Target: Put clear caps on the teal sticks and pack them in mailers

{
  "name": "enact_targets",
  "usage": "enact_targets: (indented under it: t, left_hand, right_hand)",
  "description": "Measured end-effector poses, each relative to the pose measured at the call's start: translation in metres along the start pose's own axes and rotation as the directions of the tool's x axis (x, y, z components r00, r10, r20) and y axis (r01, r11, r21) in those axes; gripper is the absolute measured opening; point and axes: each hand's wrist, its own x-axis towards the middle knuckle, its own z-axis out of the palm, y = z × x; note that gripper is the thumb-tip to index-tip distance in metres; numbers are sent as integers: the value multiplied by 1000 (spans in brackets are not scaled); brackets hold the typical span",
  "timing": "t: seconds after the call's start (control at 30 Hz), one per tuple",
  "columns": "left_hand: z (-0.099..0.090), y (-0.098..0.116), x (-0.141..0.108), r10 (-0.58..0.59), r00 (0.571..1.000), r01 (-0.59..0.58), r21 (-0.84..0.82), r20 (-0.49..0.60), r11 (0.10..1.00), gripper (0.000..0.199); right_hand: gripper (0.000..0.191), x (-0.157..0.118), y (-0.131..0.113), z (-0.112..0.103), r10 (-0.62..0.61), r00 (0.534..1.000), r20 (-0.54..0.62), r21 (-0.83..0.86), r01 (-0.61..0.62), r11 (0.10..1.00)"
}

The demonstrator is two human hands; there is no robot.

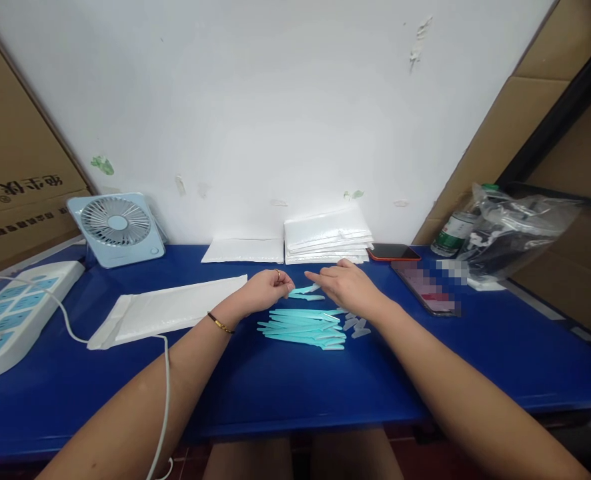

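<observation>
My left hand (pixel 268 290) has its fingers closed on the handle end of a turquoise razor (pixel 303 290). At that razor's other end is my right hand (pixel 343 287), its fingers bent round the pale tip and the index finger stretched to the left. Another turquoise razor (pixel 308 298) lies just below. Nearer to me is a pile of several turquoise razors (pixel 300 328), with small clear caps (pixel 358 327) at its right.
A white padded envelope (pixel 170 307) lies at the left, near a blue fan (pixel 117 229) and a power strip (pixel 30 307). Stacked envelopes (pixel 325 233) stand by the wall. Two phones (pixel 393 252), a bottle (pixel 454 233) and a plastic bag (pixel 505 233) are at the right.
</observation>
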Motion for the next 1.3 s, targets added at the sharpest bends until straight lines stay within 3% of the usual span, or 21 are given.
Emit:
enact_targets:
  t: [0.33, 0.63, 0.77, 0.87, 0.93, 1.1, 1.3]
  left_hand:
    - [-2, -7, 4, 2, 998, 1, 44, -63, 999, 26]
    - [9, -5, 7, 3, 1000, -2, 47, -21, 999, 27]
    - [12, -18, 14, 84, 991, -63, 181, -106, 981, 25]
    - [13, -21, 14, 172, 968, -111, 306, -180, 946, 20]
    - [13, -18, 11, 218, 964, -154, 350, -153, 924, 19]
    - [16, -9, 3, 253, 964, -263, 402, 80, 877, 20]
    - [22, -8, 2, 129, 982, -175, 401, 139, 899, 14]
  right_hand:
    - [37, -8, 16, -4, 65, 998, -4, -63, -65, 996]
    - [38, 6, -12, 1, 35, 997, 66, -28, -33, 999]
    - [38, -4, 5, -1, 134, 984, 118, 133, -149, 980]
    - [22, -16, 27, -5, 239, 951, 195, 249, -284, 926]
    - [14, -21, 38, -4, 274, 931, 243, 289, -339, 895]
    - [12, -22, 43, 11, 278, 920, 277, 311, -360, 880]
    - [4, -20, 43, 23, 310, 903, 297, 379, -409, 830]
